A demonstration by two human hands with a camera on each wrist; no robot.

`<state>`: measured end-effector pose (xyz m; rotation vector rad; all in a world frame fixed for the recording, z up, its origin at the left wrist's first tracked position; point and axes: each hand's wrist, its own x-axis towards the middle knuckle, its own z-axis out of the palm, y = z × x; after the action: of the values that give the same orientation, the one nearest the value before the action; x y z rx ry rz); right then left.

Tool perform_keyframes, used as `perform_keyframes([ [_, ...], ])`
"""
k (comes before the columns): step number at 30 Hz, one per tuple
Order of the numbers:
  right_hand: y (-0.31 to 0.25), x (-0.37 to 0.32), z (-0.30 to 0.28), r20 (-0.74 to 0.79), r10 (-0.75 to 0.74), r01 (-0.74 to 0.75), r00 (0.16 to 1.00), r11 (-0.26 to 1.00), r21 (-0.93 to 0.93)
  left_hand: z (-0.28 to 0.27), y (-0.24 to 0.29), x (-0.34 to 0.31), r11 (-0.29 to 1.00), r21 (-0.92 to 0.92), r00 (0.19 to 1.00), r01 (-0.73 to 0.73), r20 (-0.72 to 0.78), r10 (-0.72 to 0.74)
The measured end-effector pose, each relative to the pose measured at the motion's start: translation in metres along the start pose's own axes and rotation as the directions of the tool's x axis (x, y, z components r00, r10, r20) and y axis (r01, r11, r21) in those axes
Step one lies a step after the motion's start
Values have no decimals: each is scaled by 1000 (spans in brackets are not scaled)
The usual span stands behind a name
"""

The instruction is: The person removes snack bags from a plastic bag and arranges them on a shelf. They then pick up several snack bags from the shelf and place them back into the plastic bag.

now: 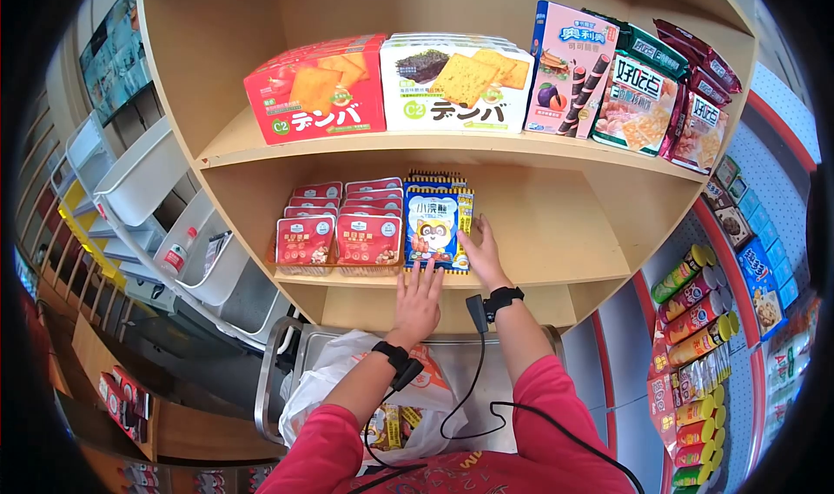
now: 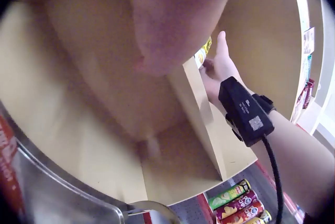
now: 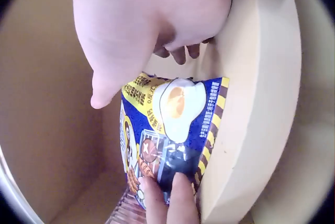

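Note:
A row of blue snack bags with a cartoon raccoon stands upright on the middle shelf. My left hand reaches up to the front bag, its straight fingers against the bag's lower front. Beside the bags' right edge is my right hand, thumb raised and fingers extended along that side. In the right wrist view the front bag shows its striped side edge near the shelf board, with the right palm close by. The right fingertips are partly hidden behind the palm.
Red-lidded snack packs are stacked left of the bags. Cracker boxes and biscuit packs fill the shelf above. Below stands a metal cart holding a white plastic bag of snacks. A cable hangs between the arms.

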<state>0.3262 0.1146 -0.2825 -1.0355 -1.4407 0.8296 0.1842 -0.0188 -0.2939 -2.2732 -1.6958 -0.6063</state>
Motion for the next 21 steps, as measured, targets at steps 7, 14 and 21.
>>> perform_keyframes([
  [7, 8, -5, 2, -149, -51, 62, 988, 996, 70, -8, 0, -7, 995, -104, 1000, 11, 21, -9],
  [14, -6, -27, -3, -242, -112, 113, 964, 994, -9, -18, -3, -19, 977, -210, 998, -16, 50, 27],
  [21, -39, -120, -13, -221, -97, 93, 970, 995, -32, -54, -44, -92, 891, -454, 1000, -5, 6, 9],
])
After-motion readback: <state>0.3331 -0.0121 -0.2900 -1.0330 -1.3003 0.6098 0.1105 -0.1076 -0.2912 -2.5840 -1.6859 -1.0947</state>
